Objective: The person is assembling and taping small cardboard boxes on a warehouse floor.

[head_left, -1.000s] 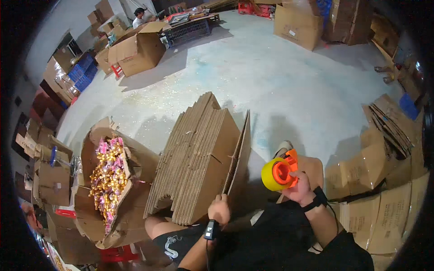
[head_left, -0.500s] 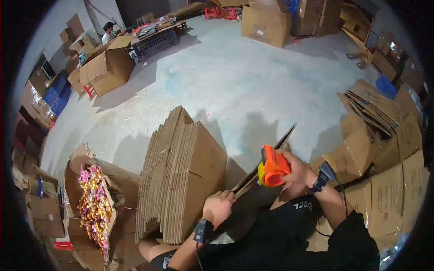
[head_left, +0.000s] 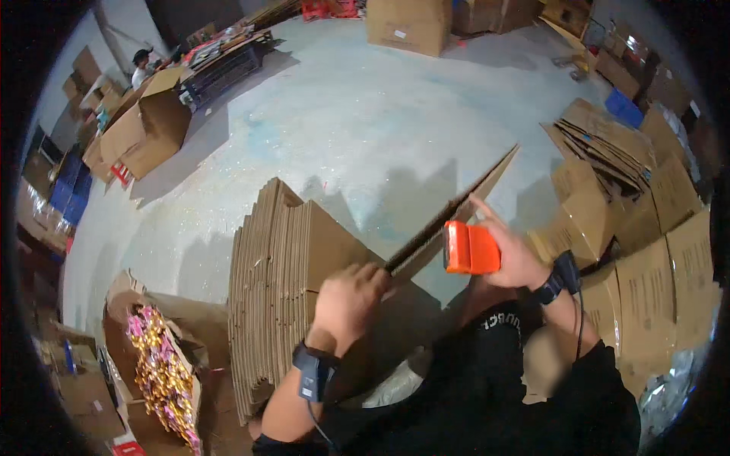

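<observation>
A flattened cardboard box (head_left: 475,190) stands on edge and slants up and away before me. My left hand (head_left: 348,304) is closed on its near end, beside the stack of folded cardboard (head_left: 266,304). In my right hand (head_left: 513,251) is an orange tape dispenser (head_left: 473,248), held at the right side of the flattened box. One right finger stretches out toward the cardboard's upper edge; whether it touches, I cannot tell. The cardboard's lower part lies in shadow, partly hidden by my left hand.
Left of the stack, an open carton (head_left: 215,357) holds shiny gold and pink pieces (head_left: 163,380). More folded cartons (head_left: 646,304) lean at right. Across the floor stand a large open box (head_left: 148,125), a closed carton (head_left: 408,26) and a person (head_left: 141,68) near a table.
The flattened box has risen and opened out further to the far right. My left hand has shifted up and left. The tape dispenser has turned in my right hand, and the whole view has shifted.
</observation>
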### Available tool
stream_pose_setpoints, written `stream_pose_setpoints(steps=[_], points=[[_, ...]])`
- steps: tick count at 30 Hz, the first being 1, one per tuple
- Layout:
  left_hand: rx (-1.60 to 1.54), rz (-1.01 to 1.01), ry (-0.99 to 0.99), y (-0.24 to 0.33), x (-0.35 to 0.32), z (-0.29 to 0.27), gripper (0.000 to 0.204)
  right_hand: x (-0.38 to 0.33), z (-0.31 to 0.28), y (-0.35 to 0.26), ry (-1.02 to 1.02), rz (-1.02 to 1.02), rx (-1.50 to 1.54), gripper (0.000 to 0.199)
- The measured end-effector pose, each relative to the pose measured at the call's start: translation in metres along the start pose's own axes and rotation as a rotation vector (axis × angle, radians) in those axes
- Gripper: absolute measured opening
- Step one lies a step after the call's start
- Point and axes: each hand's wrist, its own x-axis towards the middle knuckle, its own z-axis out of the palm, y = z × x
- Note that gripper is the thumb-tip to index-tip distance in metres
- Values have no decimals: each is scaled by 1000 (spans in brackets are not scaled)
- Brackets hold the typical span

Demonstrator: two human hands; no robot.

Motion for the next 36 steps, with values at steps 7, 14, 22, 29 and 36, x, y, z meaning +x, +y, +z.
stream_pose_setpoints(steps=[7, 14, 22, 29, 36], points=[[-11, 119, 138, 3, 20, -17, 6, 8, -49, -32, 28, 114, -21, 53], [-61, -27, -11, 11, -17, 100, 12, -39, 7, 41, -129, 15, -138, 51], [-410, -247, -42, 30, -84, 170, 30, -92, 69, 105, -431, 0, -89, 62], [-723, -447, -157, -5, -79, 172, 29, -95, 53, 93, -467, -83, -212, 68], [-900, -550, 48, -33, -62, 176, 40, -105, 2, 91, -632, -146, 21, 58]])
